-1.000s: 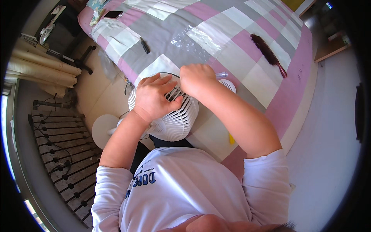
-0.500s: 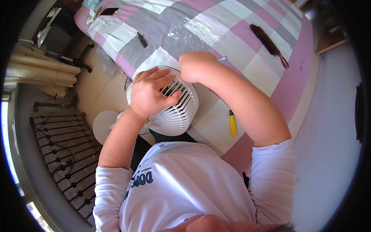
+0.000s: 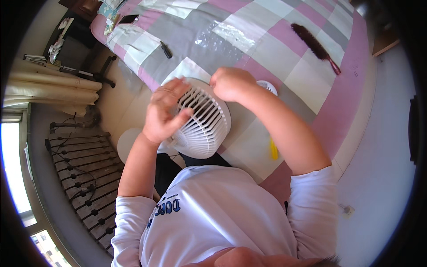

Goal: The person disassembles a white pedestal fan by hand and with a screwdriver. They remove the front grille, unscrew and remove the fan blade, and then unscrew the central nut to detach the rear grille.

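A white fan (image 3: 202, 129) with a ribbed round cage rests tilted at my lap, against the bed's edge. Its pale round base (image 3: 129, 143) shows to the left, partly behind my forearm. My left hand (image 3: 164, 113) lies over the cage's left side, thumb apart from the fingers, fingertips blurred near the upper rim. At the upper right rim my right hand (image 3: 231, 84) is closed, and its fingers hide whatever they grip. A white round piece (image 3: 267, 87) with slots lies on the bed, partly behind my right forearm. The yellow handle of a screwdriver (image 3: 273, 149) shows beside that forearm.
On the checked bedspread (image 3: 191, 66) lie a dark-handled tool (image 3: 166, 50), a clear plastic bag (image 3: 227, 38), a dark bristled brush (image 3: 316, 48) and a phone (image 3: 129, 19). A slatted metal rack (image 3: 84, 178) stands at left, below a curtain (image 3: 53, 86).
My left hand has shifted slightly left and down on the cage. My right forearm has moved, uncovering the white slotted piece; the clear tip beside my right hand no longer shows. The view has turned slightly.
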`<act>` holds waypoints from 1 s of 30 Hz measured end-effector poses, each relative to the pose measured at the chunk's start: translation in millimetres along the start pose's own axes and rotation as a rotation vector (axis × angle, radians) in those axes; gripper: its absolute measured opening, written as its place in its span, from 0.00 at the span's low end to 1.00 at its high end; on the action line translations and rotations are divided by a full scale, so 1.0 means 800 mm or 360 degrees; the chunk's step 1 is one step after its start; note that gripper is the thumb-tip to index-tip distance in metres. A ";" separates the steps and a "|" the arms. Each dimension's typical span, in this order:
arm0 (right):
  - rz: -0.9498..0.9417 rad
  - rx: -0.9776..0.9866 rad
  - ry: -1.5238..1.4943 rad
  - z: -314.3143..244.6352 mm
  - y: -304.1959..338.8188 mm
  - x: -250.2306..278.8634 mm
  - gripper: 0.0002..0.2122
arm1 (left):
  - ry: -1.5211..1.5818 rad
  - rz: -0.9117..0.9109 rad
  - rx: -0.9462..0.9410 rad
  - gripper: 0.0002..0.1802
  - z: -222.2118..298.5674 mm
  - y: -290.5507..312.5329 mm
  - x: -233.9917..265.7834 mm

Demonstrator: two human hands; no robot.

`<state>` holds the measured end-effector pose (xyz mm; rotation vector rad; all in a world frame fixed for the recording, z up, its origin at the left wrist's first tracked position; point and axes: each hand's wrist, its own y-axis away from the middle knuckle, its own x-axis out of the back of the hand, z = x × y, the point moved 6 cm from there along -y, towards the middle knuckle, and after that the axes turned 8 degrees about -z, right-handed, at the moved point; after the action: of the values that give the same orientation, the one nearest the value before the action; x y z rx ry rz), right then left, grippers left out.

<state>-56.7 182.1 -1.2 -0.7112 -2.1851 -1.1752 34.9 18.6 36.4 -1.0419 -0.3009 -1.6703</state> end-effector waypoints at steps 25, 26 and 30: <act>-0.0352 0.0030 0.0071 -0.024 -0.009 0.021 0.11 | 0.0766 -0.0313 0.1073 0.43 -0.128 -0.019 -0.019; -0.0325 0.0052 0.0097 -0.024 -0.007 0.019 0.11 | 0.0611 -0.0401 0.1059 0.47 -0.132 -0.015 -0.018; -0.0105 -0.0289 0.0359 -0.035 0.005 0.015 0.12 | 0.0586 -0.0254 0.1069 0.43 -0.120 0.000 -0.021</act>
<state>-56.4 162.6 22.3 -0.5526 -1.9460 -1.4281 -10.8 -33.4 -32.0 -0.2112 -0.6545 -1.6828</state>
